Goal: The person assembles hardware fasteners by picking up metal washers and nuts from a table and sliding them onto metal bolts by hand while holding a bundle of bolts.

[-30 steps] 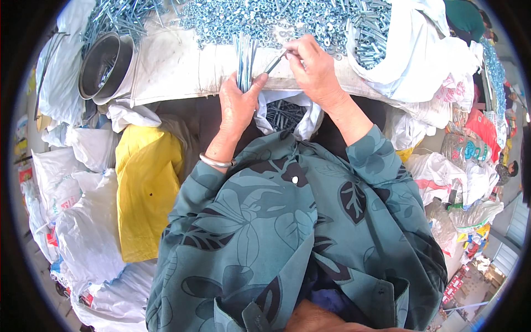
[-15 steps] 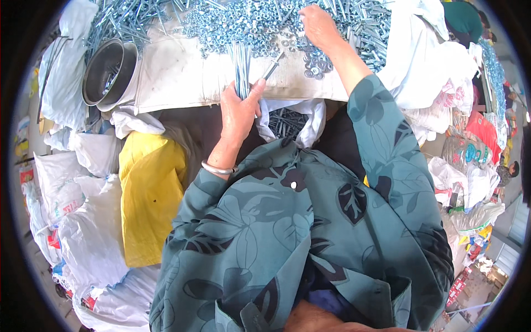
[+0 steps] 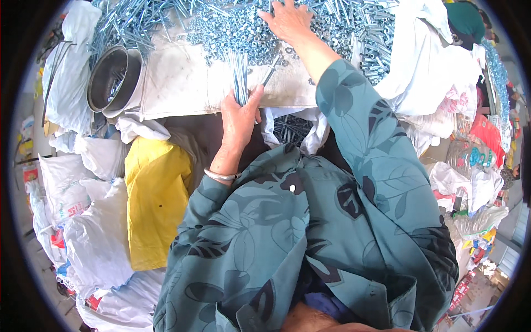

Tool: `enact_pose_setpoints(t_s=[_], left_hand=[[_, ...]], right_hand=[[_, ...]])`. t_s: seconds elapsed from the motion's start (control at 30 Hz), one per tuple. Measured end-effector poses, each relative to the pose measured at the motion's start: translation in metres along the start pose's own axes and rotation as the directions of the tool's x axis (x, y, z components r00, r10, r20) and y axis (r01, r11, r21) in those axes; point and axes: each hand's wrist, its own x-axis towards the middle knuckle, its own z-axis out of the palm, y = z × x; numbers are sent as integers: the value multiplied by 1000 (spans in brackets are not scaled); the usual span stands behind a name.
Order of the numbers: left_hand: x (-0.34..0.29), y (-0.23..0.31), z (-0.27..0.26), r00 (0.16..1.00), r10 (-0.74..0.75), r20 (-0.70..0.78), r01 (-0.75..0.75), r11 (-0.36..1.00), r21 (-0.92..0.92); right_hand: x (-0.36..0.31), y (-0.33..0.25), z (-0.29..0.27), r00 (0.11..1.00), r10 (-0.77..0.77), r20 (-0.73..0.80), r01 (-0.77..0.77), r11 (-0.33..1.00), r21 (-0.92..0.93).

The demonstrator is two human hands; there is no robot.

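My left hand is closed at the table's near edge around an upright bundle of long thin metal rods. By its thumb a single bolt with a sleeve sticks up at a slant. Farther off, my right hand reaches over a wide heap of small metal nuts, its fingers spread and nothing visible in them. Several washers lie near that wrist, partly covered by the forearm. Short metal sleeves are piled to the right, and long bolts to the left.
A dark round pan with a few metal pieces stands at the table's left edge. Below the edge, a white sack holds dark bolts. A yellow cloth and white bags crowd the left; white sheeting covers the right corner.
My right hand has moved left from the washers and sleeves to the nuts, and its fingers have spread. My left hand keeps the bundle; the view has shifted slightly.
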Motion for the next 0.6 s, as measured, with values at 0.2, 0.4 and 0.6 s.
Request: enact_pose_setpoints(t_s=[0.2, 0.4, 0.6], left_hand=[[1, 6, 4, 1000, -7, 29, 6, 999, 54], [2, 3, -1, 1000, -1, 17, 1, 1000, -4], [2, -2, -6, 1000, 11, -4, -11, 996, -94]], right_hand=[[8, 13, 2, 972, -78, 223, 87, 996, -31], [-12, 27, 21, 951, -283, 129, 295, 952, -87], [-41, 30, 13, 955, -281, 97, 288, 956, -60]])
